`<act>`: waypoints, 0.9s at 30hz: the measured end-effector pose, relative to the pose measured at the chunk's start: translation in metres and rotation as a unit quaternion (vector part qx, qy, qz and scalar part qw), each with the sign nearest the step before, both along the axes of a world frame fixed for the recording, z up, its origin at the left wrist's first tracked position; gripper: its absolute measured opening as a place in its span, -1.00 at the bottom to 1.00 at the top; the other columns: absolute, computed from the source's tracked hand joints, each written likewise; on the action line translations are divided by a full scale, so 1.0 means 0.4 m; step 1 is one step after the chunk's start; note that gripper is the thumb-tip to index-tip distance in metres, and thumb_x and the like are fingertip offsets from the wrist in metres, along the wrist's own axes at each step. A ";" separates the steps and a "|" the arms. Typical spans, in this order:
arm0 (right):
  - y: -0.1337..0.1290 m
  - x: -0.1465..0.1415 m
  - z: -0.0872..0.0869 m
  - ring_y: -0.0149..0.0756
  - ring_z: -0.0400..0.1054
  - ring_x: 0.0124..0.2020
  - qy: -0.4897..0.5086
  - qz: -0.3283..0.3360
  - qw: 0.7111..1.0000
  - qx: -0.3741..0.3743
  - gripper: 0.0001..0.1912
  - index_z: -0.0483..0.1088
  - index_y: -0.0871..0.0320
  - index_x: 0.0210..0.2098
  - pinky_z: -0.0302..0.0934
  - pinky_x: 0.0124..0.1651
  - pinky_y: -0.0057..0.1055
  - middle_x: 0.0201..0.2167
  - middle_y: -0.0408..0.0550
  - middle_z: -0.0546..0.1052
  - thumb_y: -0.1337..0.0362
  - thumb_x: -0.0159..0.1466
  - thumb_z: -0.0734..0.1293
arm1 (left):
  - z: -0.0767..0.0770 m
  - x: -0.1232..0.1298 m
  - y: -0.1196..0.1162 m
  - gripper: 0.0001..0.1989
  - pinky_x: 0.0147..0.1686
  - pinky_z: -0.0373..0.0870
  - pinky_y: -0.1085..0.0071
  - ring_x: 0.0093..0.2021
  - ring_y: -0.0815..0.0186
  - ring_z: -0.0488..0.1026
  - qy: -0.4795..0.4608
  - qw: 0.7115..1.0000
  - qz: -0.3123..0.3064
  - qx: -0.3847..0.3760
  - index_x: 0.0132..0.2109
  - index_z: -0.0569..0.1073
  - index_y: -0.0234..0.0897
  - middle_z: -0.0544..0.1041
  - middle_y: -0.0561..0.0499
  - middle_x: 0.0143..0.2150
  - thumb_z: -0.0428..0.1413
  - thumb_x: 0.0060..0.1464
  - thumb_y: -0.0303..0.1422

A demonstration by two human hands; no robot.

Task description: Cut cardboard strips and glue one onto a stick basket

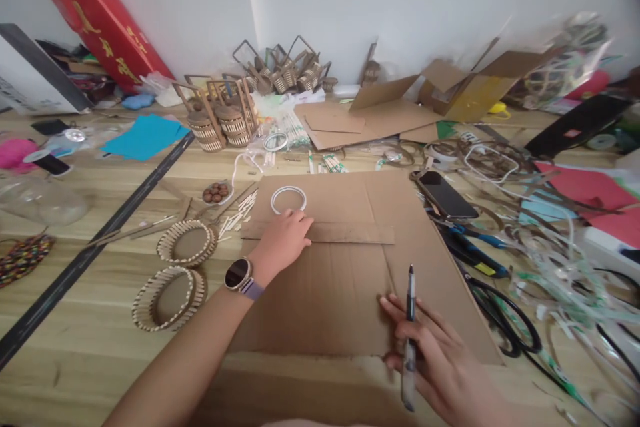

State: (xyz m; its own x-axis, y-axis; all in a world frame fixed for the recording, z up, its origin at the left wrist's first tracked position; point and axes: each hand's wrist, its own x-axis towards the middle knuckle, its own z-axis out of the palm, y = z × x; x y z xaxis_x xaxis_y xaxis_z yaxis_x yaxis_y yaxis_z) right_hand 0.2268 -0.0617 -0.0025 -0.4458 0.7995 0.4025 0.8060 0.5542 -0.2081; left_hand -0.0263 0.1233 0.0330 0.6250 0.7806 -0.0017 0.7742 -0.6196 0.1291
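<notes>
A large cardboard sheet [345, 307] lies flat in front of me, with a narrow cardboard strip [355, 233] across its upper part. My left hand [287, 238], a watch on its wrist, rests over the strip's left portion, touching the lower edge of a white tape ring [289, 200]; its fingertips are partly hidden. My right hand [425, 353] is at the sheet's lower right, holding a black pen [410, 333] between thumb and fingers, tip pointing away from me.
Two round slatted baskets [170, 298] stand at left near a dish of brown beads [216, 193]. On the right lie a phone [447, 194], black scissors [505, 320] and tangled strips. Small wooden lantern-like pieces [235, 123] and an open box [475, 93] stand behind.
</notes>
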 end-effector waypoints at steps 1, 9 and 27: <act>0.003 -0.006 -0.006 -0.12 0.42 0.12 -0.020 0.003 1.000 0.010 -0.90 0.28 0.05 -0.21 0.36 0.10 -0.13 0.09 0.09 0.54 0.32 0.27 0.28 | 0.002 0.002 0.002 -0.81 -0.03 0.41 0.17 0.00 0.08 0.42 0.001 1.000 -0.002 -0.002 -0.06 0.49 -0.30 0.51 -0.15 -0.02 0.16 0.16 -0.44; 0.028 -0.033 -0.003 -0.18 0.45 0.08 -0.063 0.000 0.998 0.009 -0.90 0.34 0.06 -0.18 0.29 0.11 -0.14 0.09 -0.03 0.55 0.34 0.32 0.23 | -0.005 0.010 0.016 -0.75 0.03 0.39 0.20 0.06 0.10 0.38 -0.022 1.000 -0.007 -0.019 -0.03 0.46 -0.32 0.42 -0.14 0.01 0.11 0.12 -0.47; 0.003 0.137 0.001 -0.01 0.52 -0.40 0.051 -0.362 0.931 -0.003 -0.69 0.24 0.04 -0.20 0.37 -0.38 -0.14 -0.33 0.11 0.58 -0.07 0.33 0.18 | -0.007 0.038 -0.064 -0.45 0.18 0.26 -0.03 0.28 -0.14 0.23 -0.003 1.000 -0.003 -0.029 0.16 0.38 -0.43 0.26 -0.38 0.30 0.17 0.16 -0.13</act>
